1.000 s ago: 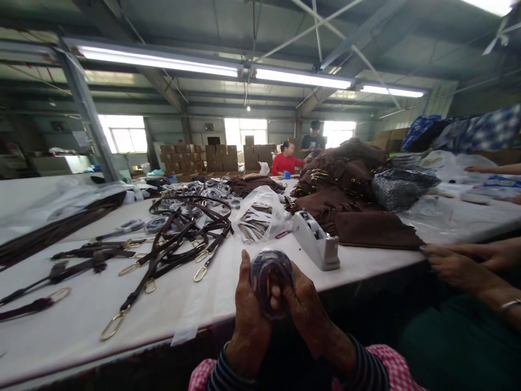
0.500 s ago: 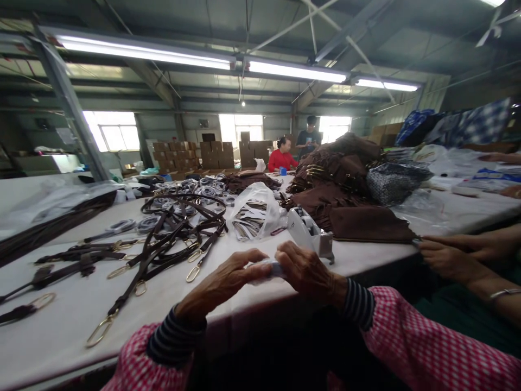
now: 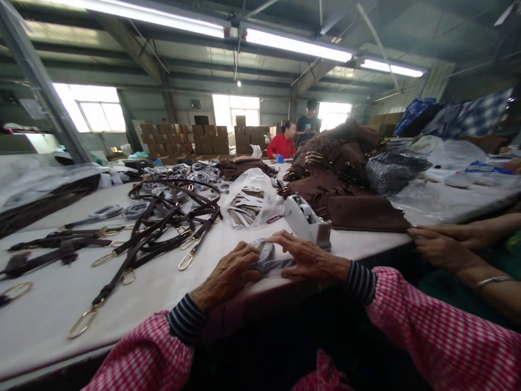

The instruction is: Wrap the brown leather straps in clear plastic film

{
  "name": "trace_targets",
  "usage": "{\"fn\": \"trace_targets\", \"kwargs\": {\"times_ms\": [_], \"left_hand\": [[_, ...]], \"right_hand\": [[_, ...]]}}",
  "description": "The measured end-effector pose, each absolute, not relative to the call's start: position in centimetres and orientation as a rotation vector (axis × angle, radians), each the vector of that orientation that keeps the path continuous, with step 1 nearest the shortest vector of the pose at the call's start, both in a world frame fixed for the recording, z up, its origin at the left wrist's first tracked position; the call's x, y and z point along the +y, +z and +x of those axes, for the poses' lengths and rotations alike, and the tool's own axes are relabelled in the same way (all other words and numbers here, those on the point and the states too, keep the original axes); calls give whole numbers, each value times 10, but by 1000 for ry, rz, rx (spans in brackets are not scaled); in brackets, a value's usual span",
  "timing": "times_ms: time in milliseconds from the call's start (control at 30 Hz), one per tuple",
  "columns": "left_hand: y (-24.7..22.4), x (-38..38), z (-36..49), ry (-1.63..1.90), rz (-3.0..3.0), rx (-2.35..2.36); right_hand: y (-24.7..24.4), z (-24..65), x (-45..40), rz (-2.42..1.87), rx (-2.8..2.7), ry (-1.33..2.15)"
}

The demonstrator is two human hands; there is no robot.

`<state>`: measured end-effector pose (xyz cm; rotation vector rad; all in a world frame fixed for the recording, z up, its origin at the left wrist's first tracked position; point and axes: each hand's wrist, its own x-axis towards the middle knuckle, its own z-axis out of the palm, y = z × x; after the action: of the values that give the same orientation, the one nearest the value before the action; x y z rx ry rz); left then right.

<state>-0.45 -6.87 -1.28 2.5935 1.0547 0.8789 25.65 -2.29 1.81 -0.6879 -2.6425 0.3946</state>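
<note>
A coiled strap in grey-white wrapping [image 3: 266, 253] lies at the table's front edge between my hands. Curled fingers of my left hand [image 3: 232, 271] grip its left side. My right hand [image 3: 307, 258] is open over its right side, thumb and fingers apart, fingertips near or touching the wrapping. Just behind my right hand stands a white tape dispenser [image 3: 305, 220]. A clear plastic bag [image 3: 250, 201] with pale strips sits beyond the coil. Dark brown straps with gold clips [image 3: 152, 233] lie tangled to the left.
Brown fringed bags [image 3: 337, 163] are heaped at centre right, one flat bag [image 3: 364, 212] near the front edge. Another person's hands [image 3: 443, 247] touch that flat bag. Wrapped coils [image 3: 106, 212] lie at the left. Two people stand or sit beyond the table.
My hands have moved apart and lower around the wrapped coil, which now shows more. My right hand has opened. The view has shifted, so the table's things sit a little higher and further left.
</note>
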Motion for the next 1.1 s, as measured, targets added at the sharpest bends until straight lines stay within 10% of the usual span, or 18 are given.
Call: {"fn": "trace_targets", "kwargs": {"times_ms": [1100], "left_hand": [[-24,-62,-7,1018,2482,1212]], "right_hand": [[-20,241,-70,-1182,-2424,-307]]}}
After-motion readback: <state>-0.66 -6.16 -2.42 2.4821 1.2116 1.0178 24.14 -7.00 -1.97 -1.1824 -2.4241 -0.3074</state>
